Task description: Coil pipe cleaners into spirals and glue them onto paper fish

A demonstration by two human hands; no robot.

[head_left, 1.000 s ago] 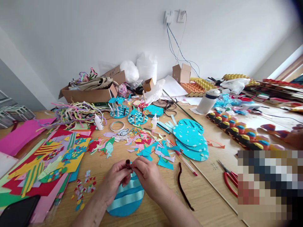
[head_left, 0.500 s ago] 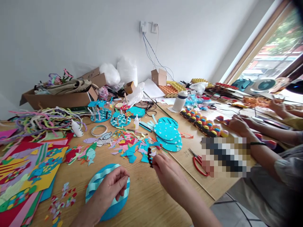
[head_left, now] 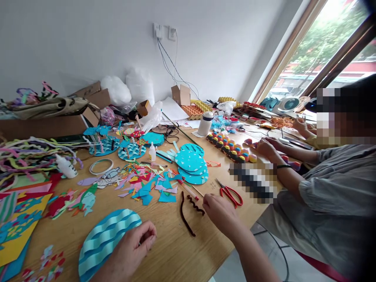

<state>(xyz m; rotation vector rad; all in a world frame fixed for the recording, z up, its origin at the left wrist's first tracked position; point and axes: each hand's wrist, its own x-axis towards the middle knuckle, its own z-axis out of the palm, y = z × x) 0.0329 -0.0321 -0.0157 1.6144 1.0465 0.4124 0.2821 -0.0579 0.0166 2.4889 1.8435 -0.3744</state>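
My left hand (head_left: 138, 244) rests over the right edge of a blue paper disc (head_left: 108, 239) with pale wavy strips. Its fingers are curled in, and nothing shows in them. Further right, my right hand (head_left: 220, 213) is closed at the table, its fingertips on a thin wooden stick (head_left: 198, 191); most of the stick is hidden behind the hand and forearm. Just left of those fingers lies a wavy dark-brown pipe cleaner (head_left: 195, 205). A straighter brown pipe cleaner (head_left: 185, 215) lies beside it.
Red-handled scissors (head_left: 230, 194) lie beyond my right hand. Paper scraps (head_left: 147, 182), speckled blue discs (head_left: 192, 164), a tape roll (head_left: 101, 167) and glue bottles (head_left: 66, 166) cover the middle and left. A co-worker's hands (head_left: 267, 149) work at the right near painted egg-tray pieces (head_left: 227, 147).
The wavy pipe cleaner has left my right hand's pinch and lies on the table. That hand has gone down to the stick. The view has turned right, bringing the co-worker further into sight.
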